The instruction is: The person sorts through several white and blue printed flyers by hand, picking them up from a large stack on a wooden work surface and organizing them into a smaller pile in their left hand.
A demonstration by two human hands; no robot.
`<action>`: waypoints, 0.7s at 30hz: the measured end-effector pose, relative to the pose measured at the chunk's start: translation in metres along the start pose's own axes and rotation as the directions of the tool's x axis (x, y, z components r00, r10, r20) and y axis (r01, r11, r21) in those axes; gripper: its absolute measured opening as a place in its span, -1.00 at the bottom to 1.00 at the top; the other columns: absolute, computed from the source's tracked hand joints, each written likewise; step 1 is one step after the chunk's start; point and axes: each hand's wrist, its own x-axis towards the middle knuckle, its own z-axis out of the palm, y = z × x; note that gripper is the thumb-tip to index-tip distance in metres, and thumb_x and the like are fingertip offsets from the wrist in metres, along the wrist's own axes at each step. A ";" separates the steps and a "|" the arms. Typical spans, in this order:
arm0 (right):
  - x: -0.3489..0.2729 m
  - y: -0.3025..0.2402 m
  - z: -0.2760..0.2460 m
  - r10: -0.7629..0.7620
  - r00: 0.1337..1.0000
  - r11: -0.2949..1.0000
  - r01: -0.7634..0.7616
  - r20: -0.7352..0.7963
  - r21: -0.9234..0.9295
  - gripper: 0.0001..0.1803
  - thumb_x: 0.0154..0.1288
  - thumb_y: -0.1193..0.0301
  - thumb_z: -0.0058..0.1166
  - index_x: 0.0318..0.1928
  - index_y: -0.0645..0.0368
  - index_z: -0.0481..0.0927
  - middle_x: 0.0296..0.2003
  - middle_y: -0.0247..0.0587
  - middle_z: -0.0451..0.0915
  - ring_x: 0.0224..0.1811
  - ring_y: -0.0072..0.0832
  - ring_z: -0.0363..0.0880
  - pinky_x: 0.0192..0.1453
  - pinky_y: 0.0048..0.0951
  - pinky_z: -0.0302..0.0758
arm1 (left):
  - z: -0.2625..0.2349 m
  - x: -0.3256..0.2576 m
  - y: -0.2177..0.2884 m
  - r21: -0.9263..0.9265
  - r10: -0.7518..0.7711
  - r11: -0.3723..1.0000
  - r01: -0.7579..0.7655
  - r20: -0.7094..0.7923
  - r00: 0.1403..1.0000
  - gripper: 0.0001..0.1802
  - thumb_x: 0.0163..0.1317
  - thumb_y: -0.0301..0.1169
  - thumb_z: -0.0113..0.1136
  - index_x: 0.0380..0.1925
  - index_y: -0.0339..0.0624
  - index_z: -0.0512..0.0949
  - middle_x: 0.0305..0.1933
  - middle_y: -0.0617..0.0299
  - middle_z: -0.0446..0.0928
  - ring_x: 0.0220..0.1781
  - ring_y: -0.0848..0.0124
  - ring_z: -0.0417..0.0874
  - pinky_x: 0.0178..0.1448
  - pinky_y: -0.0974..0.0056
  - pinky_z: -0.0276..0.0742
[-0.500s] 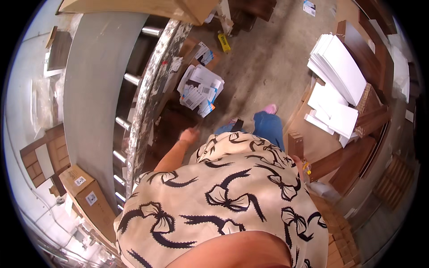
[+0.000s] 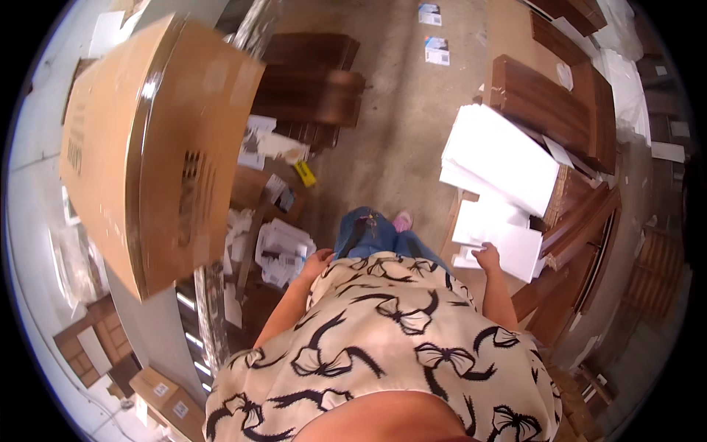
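Beside my left thigh hangs my left hand [image 2: 318,261], its fingers loosely apart by the hem of my shirt, with nothing visible in it. A heap of crumpled white printed papers [image 2: 283,250] lies just to its left. My right hand [image 2: 486,258] reaches out on the other side, thumb and fingers apart, seen over the edge of some white boards [image 2: 501,221]; whether it touches them I cannot tell. Farther off, a fanned stack of white panels [image 2: 501,158] leans over them.
A large taped cardboard box [image 2: 158,155] stands on the conveyor at left. Dark brown panels [image 2: 309,92] lie ahead; more brown panels [image 2: 545,103] line the right. A yellow packet [image 2: 304,174] and printed sheets [image 2: 437,51] lie on the concrete floor [image 2: 398,125].
My view has shifted forward along the aisle. The large box now fills the left side. My right hand has come out from beside my shirt toward the white boards.
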 end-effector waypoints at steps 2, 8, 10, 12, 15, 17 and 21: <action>0.054 -0.048 -0.046 -0.017 1.000 0.998 0.018 -0.018 0.055 -0.30 -0.16 0.17 0.40 0.00 0.27 0.49 -0.24 0.03 0.63 -0.15 -0.17 0.61 -0.04 -0.26 0.54 | -0.016 0.026 0.063 -0.099 -0.067 0.993 0.060 -0.066 0.996 -0.47 0.21 -0.12 0.22 0.03 -0.30 0.49 -0.07 0.00 0.61 -0.05 0.31 0.61 0.03 0.28 0.49; 0.204 -0.182 -0.143 -0.022 0.991 0.986 0.043 -0.133 0.161 -0.25 -0.22 0.19 0.45 -0.01 0.29 0.44 -0.27 0.03 0.63 -0.23 -0.19 0.63 -0.11 -0.29 0.57 | -0.072 0.169 0.179 -0.466 -0.136 0.877 0.118 -0.005 0.991 -0.56 0.22 -0.10 0.22 -0.06 -0.21 0.54 -0.26 0.24 0.57 -0.31 0.47 0.53 -0.26 0.37 0.44; 0.241 -0.238 -0.167 -0.017 0.992 0.982 0.041 -0.125 0.186 -0.27 -0.19 0.22 0.45 -0.01 0.29 0.42 -0.27 0.03 0.62 -0.23 -0.19 0.63 -0.10 -0.29 0.57 | -0.103 0.241 0.206 -0.290 -0.051 0.957 0.023 -0.089 0.995 -0.58 0.20 -0.13 0.23 -0.12 -0.25 0.57 -0.29 0.21 0.60 -0.32 0.41 0.58 -0.22 0.35 0.49; 0.269 -0.271 -0.185 -0.014 0.994 0.978 0.036 -0.111 0.203 -0.32 -0.19 0.23 0.45 -0.05 0.27 0.45 -0.28 -0.01 0.62 -0.20 -0.20 0.62 -0.09 -0.29 0.55 | -0.110 0.309 0.260 -0.041 0.053 0.997 -0.063 -0.206 0.977 -0.56 0.15 -0.11 0.25 -0.20 -0.30 0.61 -0.28 0.07 0.65 -0.22 0.28 0.66 -0.10 0.26 0.53; 0.321 -0.303 -0.211 0.011 0.996 0.953 0.017 -0.092 0.302 -0.41 -0.18 0.28 0.47 -0.15 0.27 0.48 -0.36 -0.12 0.59 -0.30 -0.35 0.58 -0.18 -0.38 0.53 | -0.122 0.381 0.407 0.211 0.250 0.953 -0.220 -0.129 0.960 -0.52 0.14 -0.08 0.21 -0.10 -0.23 0.57 -0.21 -0.02 0.62 -0.10 0.15 0.65 0.00 0.21 0.51; 0.355 -0.333 -0.230 0.001 0.999 0.921 0.020 -0.054 0.390 -0.50 -0.14 0.35 0.46 -0.22 0.27 0.48 -0.41 -0.21 0.57 -0.35 -0.48 0.53 -0.23 -0.46 0.50 | -0.124 0.423 0.482 0.343 0.350 0.889 -0.304 -0.078 0.934 -0.50 0.13 -0.08 0.20 -0.06 -0.24 0.55 -0.14 -0.06 0.60 -0.05 0.10 0.62 0.03 0.18 0.51; 0.443 -0.402 -0.269 0.027 0.998 0.822 -0.058 0.064 0.567 -0.44 -0.15 0.32 0.47 -0.16 0.33 0.49 -0.27 -0.07 0.61 -0.22 -0.35 0.59 -0.11 -0.38 0.53 | -0.123 0.496 0.616 0.288 0.273 0.924 -0.253 -0.031 0.962 -0.46 0.12 -0.10 0.22 0.00 -0.25 0.51 -0.11 -0.03 0.61 -0.08 0.17 0.64 0.01 0.22 0.52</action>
